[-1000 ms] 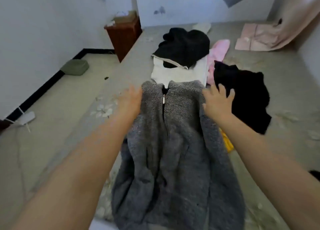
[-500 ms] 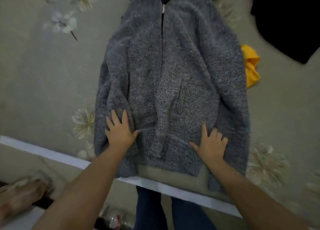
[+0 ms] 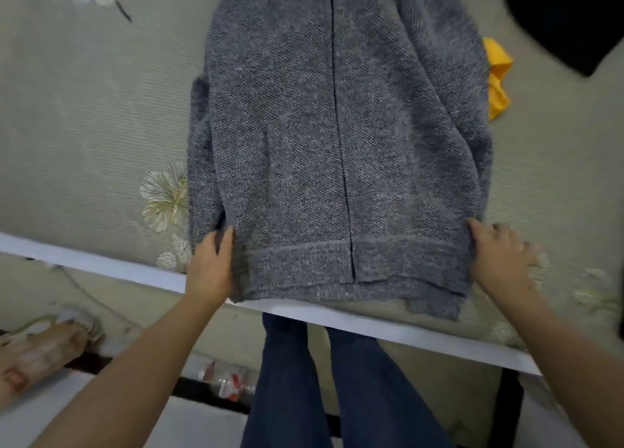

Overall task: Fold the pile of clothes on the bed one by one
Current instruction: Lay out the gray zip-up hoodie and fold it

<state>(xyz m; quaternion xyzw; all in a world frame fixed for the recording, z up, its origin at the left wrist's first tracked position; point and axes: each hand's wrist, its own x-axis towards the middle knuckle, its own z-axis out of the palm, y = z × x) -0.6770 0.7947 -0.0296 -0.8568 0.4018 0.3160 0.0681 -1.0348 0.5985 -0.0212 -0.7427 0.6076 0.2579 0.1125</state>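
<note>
- Head view: a yellow garment (image 3: 497, 79) peeks out just beside the grey cardigan (image 3: 337, 143), with a black garment (image 3: 567, 18) at the bed's (image 3: 84, 116) far right.
- The cardigan lies flat, hem at the bed's near edge, long axis running away.
- Left hand (image 3: 211, 265) pinches the hem's left corner; right hand (image 3: 496, 258), blurred, fingers spread at the right corner.

Grey knit on a pale green, flowered bed.

The zip cardigan (image 3: 337, 136) is a flecked, heathered grey with a dark zip line down its middle. The bedcover (image 3: 84, 109) is pale sage green, finely ribbed, with white and cream flowers at left and near right. A yellow garment (image 3: 498, 79) shows at right, a black one (image 3: 570, 18) far right. The trousers (image 3: 324, 380) are navy blue.
</note>
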